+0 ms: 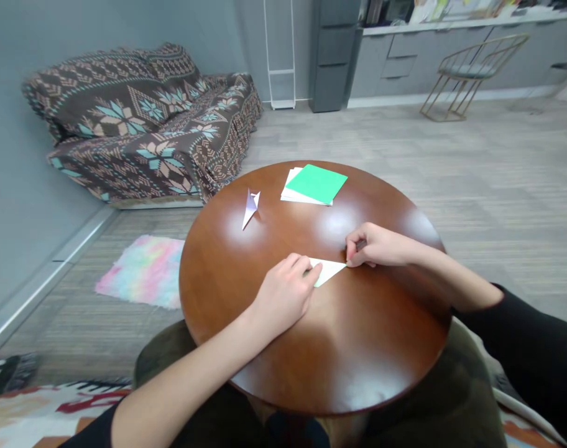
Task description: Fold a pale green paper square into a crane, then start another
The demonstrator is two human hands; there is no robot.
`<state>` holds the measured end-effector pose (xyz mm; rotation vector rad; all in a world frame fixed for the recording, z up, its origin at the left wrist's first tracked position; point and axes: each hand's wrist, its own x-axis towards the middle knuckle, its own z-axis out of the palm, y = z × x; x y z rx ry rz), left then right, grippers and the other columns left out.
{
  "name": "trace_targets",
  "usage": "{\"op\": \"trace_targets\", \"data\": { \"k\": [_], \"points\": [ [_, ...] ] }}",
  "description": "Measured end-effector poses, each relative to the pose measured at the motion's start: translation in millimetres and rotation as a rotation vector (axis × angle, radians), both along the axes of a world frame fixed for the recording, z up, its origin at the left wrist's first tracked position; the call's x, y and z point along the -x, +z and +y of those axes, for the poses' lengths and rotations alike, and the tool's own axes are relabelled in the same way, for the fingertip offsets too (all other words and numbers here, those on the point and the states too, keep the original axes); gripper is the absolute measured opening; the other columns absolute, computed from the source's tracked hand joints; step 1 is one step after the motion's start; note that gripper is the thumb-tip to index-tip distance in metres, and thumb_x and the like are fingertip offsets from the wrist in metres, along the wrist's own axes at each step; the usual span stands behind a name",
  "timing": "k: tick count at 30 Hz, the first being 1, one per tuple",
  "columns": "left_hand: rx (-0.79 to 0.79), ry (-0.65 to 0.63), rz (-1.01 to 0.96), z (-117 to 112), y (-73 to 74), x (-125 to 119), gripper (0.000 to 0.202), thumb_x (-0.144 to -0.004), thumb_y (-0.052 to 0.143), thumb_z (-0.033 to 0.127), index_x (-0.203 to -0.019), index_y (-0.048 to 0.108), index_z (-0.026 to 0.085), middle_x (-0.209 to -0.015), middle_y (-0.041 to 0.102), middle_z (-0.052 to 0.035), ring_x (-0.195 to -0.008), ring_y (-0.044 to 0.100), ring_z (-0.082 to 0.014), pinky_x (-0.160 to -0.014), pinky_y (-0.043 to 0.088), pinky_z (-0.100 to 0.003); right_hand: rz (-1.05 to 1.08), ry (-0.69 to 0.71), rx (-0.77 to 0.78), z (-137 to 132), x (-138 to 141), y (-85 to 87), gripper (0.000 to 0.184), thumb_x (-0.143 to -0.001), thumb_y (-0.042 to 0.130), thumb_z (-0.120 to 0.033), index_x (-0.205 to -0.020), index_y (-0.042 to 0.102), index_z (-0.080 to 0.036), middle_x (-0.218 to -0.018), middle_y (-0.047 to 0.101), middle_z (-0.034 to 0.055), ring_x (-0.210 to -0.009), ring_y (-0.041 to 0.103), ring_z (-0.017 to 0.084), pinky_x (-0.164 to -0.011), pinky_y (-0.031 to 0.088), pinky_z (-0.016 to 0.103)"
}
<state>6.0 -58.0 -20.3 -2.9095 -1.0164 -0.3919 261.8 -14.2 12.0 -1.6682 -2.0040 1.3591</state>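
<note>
A folded sheet of pale paper [329, 270] lies as a triangle near the middle of the round brown table [265, 348]. My left hand [283, 292] rests on its left part, fingers curled and pressing it down. My right hand [374, 244] pinches the paper's right tip with closed fingers. A stack of square sheets with a green one on top [317, 183] lies at the far side of the table. To its left stands a small folded white paper figure [250, 208].
A sofa under a patterned brown throw [143, 118] stands at the back left. A pastel fluffy rug [143, 270] lies on the floor left of the table. A wire-frame chair [474, 71] and grey cabinets [334, 56] are at the back.
</note>
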Motion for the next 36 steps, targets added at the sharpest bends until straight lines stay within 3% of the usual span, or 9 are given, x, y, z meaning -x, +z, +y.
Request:
{"op": "trace_targets", "data": {
  "k": [3,6,15,21,26,36],
  "points": [
    [0.034,-0.039,-0.025,-3,3.8,5,0.033,-0.1,0.045,0.021,-0.127,0.059,0.011,-0.109,0.066,-0.013,-0.103,0.059,-0.0272,-0.088,0.055,-0.04,0.078,-0.046,-0.044,0,3,-5.7,0.003,-0.068,0.066,-0.019,-0.066,0.067,-0.017,-0.067,0.07,0.0017,-0.052,0.052,0.012,-0.05,0.039,0.025],
    [0.039,-0.055,-0.043,-6,5.8,9,0.038,-0.1,0.047,0.026,-0.132,0.056,0.008,-0.115,0.066,-0.0153,-0.109,0.06,-0.0293,-0.093,0.055,-0.043,0.151,-0.041,-0.148,-2,17,-7.9,0.004,-0.068,0.064,-0.016,-0.067,0.067,-0.017,-0.072,0.073,0.003,-0.069,0.064,0.017,-0.064,0.047,0.025],
    [0.03,-0.066,-0.162,-1,1.5,11,0.024,-0.1,0.046,0.02,-0.108,0.067,0.013,-0.108,0.072,-0.0117,-0.104,0.066,-0.0262,-0.095,0.055,-0.041,0.078,0.03,-0.273,7,56,-11.6,0.01,-0.066,0.062,-0.011,-0.065,0.071,-0.016,-0.066,0.071,0.0009,-0.063,0.062,0.015,-0.057,0.043,0.023],
    [0.05,-0.046,-0.185,3,-1.8,8,0.024,-0.098,0.047,0.013,-0.107,0.068,0.015,-0.105,0.072,-0.0115,-0.102,0.065,-0.025,-0.087,0.054,-0.04,0.066,0.046,-0.296,7,55,-18.1,0.01,-0.067,0.063,-0.011,-0.064,0.07,-0.017,-0.066,0.073,0.0007,-0.064,0.063,0.014,-0.056,0.042,0.022],
    [0.005,-0.031,-0.088,6,0.8,7,0.025,-0.099,0.049,0.019,-0.114,0.068,0.013,-0.106,0.071,-0.0124,-0.096,0.062,-0.0259,-0.08,0.049,-0.04,0.05,0.035,-0.299,5,52,-18.5,0.012,-0.067,0.061,-0.009,-0.063,0.07,-0.016,-0.065,0.072,0.0007,-0.062,0.061,0.013,-0.055,0.041,0.022],
    [-0.119,-0.114,0.028,20,8.3,30,0.026,-0.102,0.047,0.022,-0.099,0.071,0.014,-0.095,0.07,-0.0088,-0.088,0.062,-0.0224,-0.078,0.045,-0.036,0.059,0.031,-0.32,4,53,-21.9,0.011,-0.066,0.06,-0.008,-0.061,0.067,-0.016,-0.062,0.068,0.0003,-0.059,0.057,0.013,-0.054,0.039,0.023]
  ]
}}
